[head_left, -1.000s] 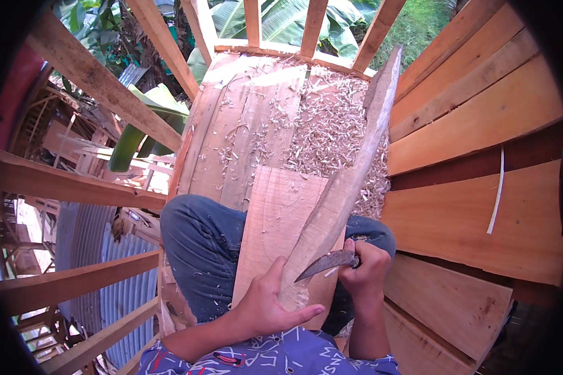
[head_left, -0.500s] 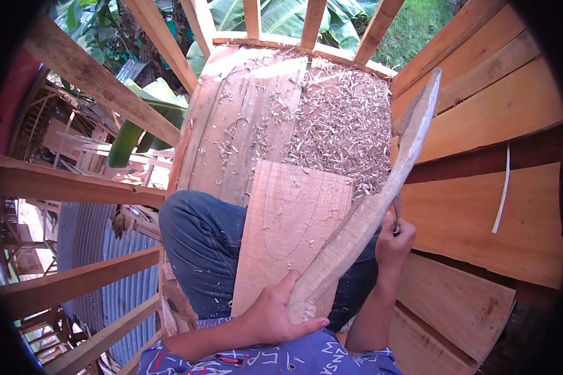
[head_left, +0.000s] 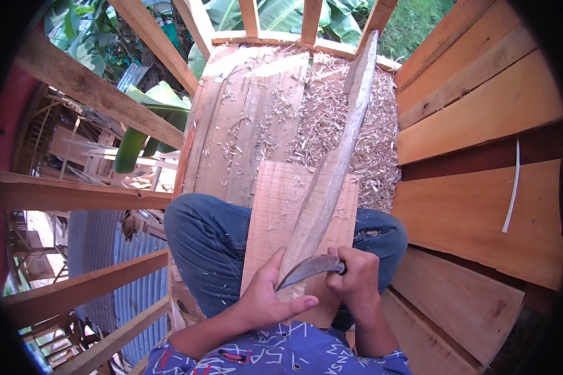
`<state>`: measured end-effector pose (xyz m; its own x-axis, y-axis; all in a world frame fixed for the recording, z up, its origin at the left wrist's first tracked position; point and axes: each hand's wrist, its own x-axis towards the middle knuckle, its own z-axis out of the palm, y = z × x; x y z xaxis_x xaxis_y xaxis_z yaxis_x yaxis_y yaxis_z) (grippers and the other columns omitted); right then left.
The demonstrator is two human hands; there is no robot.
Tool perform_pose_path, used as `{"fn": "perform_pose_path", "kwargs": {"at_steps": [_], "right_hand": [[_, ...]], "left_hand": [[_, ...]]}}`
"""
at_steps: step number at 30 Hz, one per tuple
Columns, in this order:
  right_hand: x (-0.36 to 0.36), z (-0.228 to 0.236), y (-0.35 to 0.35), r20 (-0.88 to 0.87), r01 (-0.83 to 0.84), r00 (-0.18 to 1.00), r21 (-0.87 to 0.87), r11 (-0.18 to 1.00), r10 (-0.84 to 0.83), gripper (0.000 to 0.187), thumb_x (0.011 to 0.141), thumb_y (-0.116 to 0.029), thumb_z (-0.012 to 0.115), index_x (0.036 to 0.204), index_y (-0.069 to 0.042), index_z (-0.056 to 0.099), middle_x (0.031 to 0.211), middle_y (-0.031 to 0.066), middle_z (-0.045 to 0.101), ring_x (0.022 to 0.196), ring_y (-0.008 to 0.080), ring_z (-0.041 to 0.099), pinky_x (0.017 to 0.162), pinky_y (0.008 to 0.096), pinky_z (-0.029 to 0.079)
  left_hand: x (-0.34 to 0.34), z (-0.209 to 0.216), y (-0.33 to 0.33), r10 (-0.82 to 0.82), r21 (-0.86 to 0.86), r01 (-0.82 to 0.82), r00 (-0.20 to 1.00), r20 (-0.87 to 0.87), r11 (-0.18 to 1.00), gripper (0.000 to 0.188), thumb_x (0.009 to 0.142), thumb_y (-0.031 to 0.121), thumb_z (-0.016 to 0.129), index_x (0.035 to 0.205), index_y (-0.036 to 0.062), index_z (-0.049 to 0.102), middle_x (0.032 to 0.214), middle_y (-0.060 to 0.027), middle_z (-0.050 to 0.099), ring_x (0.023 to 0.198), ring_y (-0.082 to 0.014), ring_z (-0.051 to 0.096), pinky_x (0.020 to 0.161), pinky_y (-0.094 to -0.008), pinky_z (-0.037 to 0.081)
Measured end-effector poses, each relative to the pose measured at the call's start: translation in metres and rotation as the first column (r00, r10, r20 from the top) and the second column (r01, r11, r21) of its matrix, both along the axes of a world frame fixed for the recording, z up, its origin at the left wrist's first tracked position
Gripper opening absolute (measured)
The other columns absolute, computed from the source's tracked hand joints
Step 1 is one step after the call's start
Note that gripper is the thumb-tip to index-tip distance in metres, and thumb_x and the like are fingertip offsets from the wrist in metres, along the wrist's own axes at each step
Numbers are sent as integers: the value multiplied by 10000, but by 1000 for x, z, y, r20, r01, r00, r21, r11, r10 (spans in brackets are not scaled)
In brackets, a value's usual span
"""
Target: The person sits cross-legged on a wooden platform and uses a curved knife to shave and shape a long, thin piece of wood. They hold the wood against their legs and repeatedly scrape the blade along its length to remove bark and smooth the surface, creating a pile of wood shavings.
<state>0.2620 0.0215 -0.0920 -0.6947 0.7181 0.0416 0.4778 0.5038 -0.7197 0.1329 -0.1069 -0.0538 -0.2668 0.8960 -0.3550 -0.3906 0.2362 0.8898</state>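
Wood shavings (head_left: 363, 134) litter the plank floor (head_left: 250, 125) at upper centre. The left hand (head_left: 269, 300) grips a long, pale, tapered wooden slat (head_left: 334, 165); the right hand (head_left: 356, 278) clasps a curved knife (head_left: 306, 269) against it.

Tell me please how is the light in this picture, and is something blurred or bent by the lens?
Head view: daylight is bright and even, with glare on the pale shavings and overexposed gaps at lower left. The fisheye bends the wall planks and rails near the rim, with black corners. The long wooden piece, curved blade, left hand and right hand look sharp, without motion blur.
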Motion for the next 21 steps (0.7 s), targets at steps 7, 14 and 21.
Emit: {"fn": "perform_pose_path", "kwargs": {"at_steps": [7,14,21], "right_hand": [[-2,0,14,9,27,1000,102,994,-28,298,783,-99,623,543,-26,462,512,171,459,457,353,492,444,404,366],[4,-22,40,-10,219,976,123,968,-219,271,791,-111,607,586,21,487,497,170,439,420,283,481,453,381,359],[29,-3,79,28,383,924,-66,921,-382,201,773,-69,586,651,62,495,503,147,366,450,179,372,467,360,335]], "left_hand": [[5,0,4,-5,20,7,995,-98,1000,772,750,212,780,1326,-63,347,1199,-147,542,1119,-158,509,949,-288,410],[17,-1,-1,-58,-55,57,998,-26,997,772,752,228,777,1320,-79,354,1169,-174,563,1079,-175,540,929,-302,428],[22,-7,-8,-140,-169,125,987,-80,978,818,723,234,816,1331,-62,355,1153,-156,565,1098,-178,532,928,-303,420]]}}
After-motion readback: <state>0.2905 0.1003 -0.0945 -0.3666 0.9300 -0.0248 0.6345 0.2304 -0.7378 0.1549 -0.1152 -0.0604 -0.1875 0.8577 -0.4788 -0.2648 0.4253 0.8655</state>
